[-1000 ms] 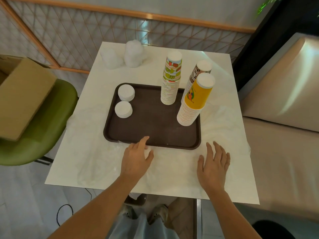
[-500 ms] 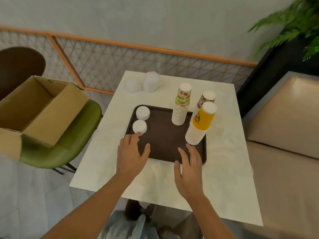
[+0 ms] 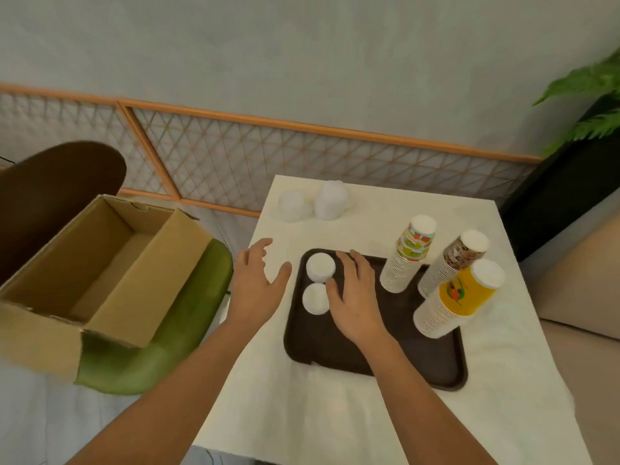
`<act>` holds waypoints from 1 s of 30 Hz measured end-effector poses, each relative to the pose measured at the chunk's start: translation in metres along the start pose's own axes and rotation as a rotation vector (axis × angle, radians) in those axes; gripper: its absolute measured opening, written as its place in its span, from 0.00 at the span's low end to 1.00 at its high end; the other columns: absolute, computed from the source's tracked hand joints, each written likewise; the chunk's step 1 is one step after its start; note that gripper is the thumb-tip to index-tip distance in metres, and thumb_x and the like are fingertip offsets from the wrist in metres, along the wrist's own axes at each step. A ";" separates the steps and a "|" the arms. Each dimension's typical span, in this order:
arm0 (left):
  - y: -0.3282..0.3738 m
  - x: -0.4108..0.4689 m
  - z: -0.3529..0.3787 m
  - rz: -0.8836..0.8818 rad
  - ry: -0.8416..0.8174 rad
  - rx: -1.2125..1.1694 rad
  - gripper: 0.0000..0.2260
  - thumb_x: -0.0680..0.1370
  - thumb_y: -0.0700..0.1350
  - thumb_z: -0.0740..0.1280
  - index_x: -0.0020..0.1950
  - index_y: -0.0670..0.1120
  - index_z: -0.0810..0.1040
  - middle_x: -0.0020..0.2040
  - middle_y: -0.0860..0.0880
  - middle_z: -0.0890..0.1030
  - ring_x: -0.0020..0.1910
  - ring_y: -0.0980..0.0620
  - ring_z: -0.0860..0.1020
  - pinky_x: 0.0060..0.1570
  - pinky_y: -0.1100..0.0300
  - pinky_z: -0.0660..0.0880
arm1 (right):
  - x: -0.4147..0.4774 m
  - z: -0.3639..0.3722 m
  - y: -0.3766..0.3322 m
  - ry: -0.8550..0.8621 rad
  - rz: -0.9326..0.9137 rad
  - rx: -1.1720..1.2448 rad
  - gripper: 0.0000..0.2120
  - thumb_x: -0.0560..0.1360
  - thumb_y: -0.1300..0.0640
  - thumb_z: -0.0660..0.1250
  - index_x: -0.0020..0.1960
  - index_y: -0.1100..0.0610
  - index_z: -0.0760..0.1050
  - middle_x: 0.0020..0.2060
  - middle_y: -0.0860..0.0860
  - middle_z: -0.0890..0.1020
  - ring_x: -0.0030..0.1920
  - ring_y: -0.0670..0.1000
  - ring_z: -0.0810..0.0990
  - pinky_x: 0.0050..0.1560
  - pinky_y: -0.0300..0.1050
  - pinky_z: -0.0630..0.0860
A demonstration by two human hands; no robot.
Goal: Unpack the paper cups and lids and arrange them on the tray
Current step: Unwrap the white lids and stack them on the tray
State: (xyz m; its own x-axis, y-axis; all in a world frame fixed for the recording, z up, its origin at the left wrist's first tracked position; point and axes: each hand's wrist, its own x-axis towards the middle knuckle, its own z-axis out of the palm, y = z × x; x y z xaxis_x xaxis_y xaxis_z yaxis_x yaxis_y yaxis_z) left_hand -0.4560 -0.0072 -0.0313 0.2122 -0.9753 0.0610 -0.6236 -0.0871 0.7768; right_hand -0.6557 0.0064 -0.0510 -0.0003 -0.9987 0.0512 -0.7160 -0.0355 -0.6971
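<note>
Both hands are open, fingers spread: the right hand (image 3: pixel 355 293) is low over the tray (image 3: pixel 335 350), two short lid stacks (image 3: pixel 320 268) just beside its thumb, the left hand (image 3: pixel 258 280) beyond them; closing gently from both sides should square them.

The right hand (image 3: pixel 352 292) has come forward over the tray (image 3: pixel 339 350), beside the lid stacks (image 3: pixel 320 268) (fingers spread); the left hand (image 3: pixel 256 285) has moved past the tray's left edge.

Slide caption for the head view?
Left hand open beside the tray, right hand open over it near two lid stacks; three cup stacks at right.
</note>
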 end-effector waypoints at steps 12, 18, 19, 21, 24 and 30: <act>-0.065 0.205 0.001 -0.220 -0.226 -0.317 0.32 0.80 0.59 0.70 0.80 0.66 0.59 0.76 0.51 0.69 0.68 0.48 0.75 0.65 0.43 0.78 | 0.172 0.096 -0.040 0.091 0.271 0.298 0.23 0.85 0.52 0.61 0.79 0.46 0.63 0.75 0.47 0.65 0.69 0.51 0.73 0.72 0.52 0.73; -0.088 0.269 0.036 -0.332 -0.338 -0.443 0.29 0.82 0.56 0.68 0.81 0.64 0.61 0.75 0.52 0.69 0.71 0.46 0.73 0.59 0.50 0.79 | 0.232 0.134 -0.028 0.077 0.367 0.306 0.23 0.86 0.53 0.60 0.80 0.48 0.63 0.77 0.49 0.66 0.73 0.52 0.71 0.75 0.51 0.70; -0.090 0.275 0.043 -0.353 -0.352 -0.469 0.28 0.83 0.55 0.68 0.81 0.62 0.62 0.76 0.52 0.68 0.72 0.46 0.72 0.58 0.51 0.78 | 0.239 0.139 -0.025 0.074 0.391 0.315 0.23 0.86 0.53 0.60 0.80 0.49 0.63 0.77 0.49 0.65 0.75 0.52 0.69 0.75 0.50 0.68; -0.091 0.284 0.057 -0.383 -0.373 -0.484 0.28 0.83 0.55 0.68 0.81 0.59 0.63 0.79 0.52 0.66 0.73 0.48 0.71 0.61 0.50 0.78 | 0.253 0.148 -0.020 0.079 0.426 0.335 0.24 0.86 0.52 0.59 0.81 0.49 0.62 0.78 0.50 0.64 0.77 0.52 0.67 0.75 0.49 0.66; -0.096 0.296 0.077 -0.395 -0.411 -0.469 0.30 0.81 0.58 0.69 0.82 0.60 0.63 0.80 0.54 0.65 0.76 0.50 0.69 0.71 0.46 0.74 | 0.269 0.158 -0.013 0.104 0.456 0.347 0.24 0.86 0.52 0.58 0.81 0.50 0.61 0.78 0.50 0.65 0.76 0.53 0.67 0.76 0.49 0.66; -0.101 0.309 0.098 -0.371 -0.513 -0.355 0.38 0.74 0.65 0.63 0.84 0.60 0.58 0.83 0.56 0.61 0.79 0.49 0.65 0.75 0.44 0.68 | 0.282 0.175 -0.006 0.111 0.483 0.368 0.23 0.86 0.53 0.58 0.81 0.50 0.62 0.78 0.50 0.66 0.76 0.52 0.68 0.75 0.47 0.65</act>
State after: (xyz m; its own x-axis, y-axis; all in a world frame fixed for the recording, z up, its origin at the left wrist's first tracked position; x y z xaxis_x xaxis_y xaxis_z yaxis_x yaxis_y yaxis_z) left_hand -0.4013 -0.3201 -0.1520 -0.0717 -0.8742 -0.4802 -0.2787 -0.4447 0.8512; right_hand -0.5293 -0.2815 -0.1579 -0.3512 -0.8961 -0.2715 -0.3291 0.3896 -0.8602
